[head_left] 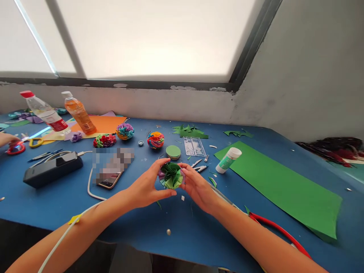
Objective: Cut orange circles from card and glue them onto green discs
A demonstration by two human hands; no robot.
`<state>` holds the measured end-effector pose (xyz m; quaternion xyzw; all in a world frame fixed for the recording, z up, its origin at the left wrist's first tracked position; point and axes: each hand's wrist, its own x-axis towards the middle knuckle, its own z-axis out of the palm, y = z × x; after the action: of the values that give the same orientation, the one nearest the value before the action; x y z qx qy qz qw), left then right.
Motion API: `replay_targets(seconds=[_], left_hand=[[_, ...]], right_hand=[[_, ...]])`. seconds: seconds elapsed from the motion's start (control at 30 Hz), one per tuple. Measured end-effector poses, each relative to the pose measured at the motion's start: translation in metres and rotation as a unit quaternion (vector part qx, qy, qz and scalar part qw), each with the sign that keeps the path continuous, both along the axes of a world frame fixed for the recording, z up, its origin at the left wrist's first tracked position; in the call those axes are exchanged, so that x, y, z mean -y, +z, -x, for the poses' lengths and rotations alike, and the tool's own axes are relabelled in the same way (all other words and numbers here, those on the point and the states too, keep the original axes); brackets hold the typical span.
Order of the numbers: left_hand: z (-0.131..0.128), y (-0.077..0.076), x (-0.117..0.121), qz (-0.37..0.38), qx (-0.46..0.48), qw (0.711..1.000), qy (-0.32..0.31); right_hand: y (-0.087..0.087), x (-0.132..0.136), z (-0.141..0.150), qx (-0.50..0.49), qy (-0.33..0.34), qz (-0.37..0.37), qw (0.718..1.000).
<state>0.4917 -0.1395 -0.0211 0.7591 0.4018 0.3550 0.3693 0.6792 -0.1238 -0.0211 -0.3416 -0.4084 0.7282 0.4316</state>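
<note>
Between my two hands, just above the blue table (136,227), is a folded paper flower ball (171,176) with dark green, light green and lilac pleats. My left hand (145,185) grips it from the left, thumb below and fingers behind. From the right, the curled fingers of my right hand (199,187) hold the same ball. Behind it lies a stack of round green paper discs (173,152). A glue stick (228,160) with a white cap leans right of my right hand. Near my right forearm are red-handled scissors (280,229), partly hidden.
Finished paper balls (155,140) stand at the back. Left are a phone (110,179), a black power bank (53,169) with a white cable across my left forearm, and two bottles (81,113). A green paper sheet (281,185) lies right. Another person's hand (10,140) is at far left.
</note>
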Motion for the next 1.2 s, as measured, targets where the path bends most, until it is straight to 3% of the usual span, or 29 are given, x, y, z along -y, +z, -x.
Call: replay_targets(seconds=[0.17,0.33,0.63,0.8,0.97,1.2], left_hand=[[0.000,0.005,0.001,0.043,0.018,0.999,-0.015],[0.000,0.007,0.000,0.077,0.027,0.997,0.009],[0.003,0.012,0.000,0.060,0.034,0.997,-0.020],[0.001,0.013,0.001,0.058,0.029,0.998,-0.001],[-0.001,0.010,0.001,0.038,-0.009,0.998,0.044],[-0.002,0.010,0.001,0.055,-0.022,0.997,0.039]], right_hand=[[0.001,0.001,0.002,0.039,-0.029,-0.012,0.999],[0.000,-0.001,0.002,0.045,-0.040,-0.017,0.998],[0.001,-0.001,0.001,0.052,-0.041,-0.026,0.997],[-0.001,-0.002,0.001,0.071,-0.032,-0.034,0.996],[-0.006,-0.002,0.003,0.138,-0.024,-0.091,0.986],[-0.010,-0.002,0.001,0.203,0.018,-0.181,0.962]])
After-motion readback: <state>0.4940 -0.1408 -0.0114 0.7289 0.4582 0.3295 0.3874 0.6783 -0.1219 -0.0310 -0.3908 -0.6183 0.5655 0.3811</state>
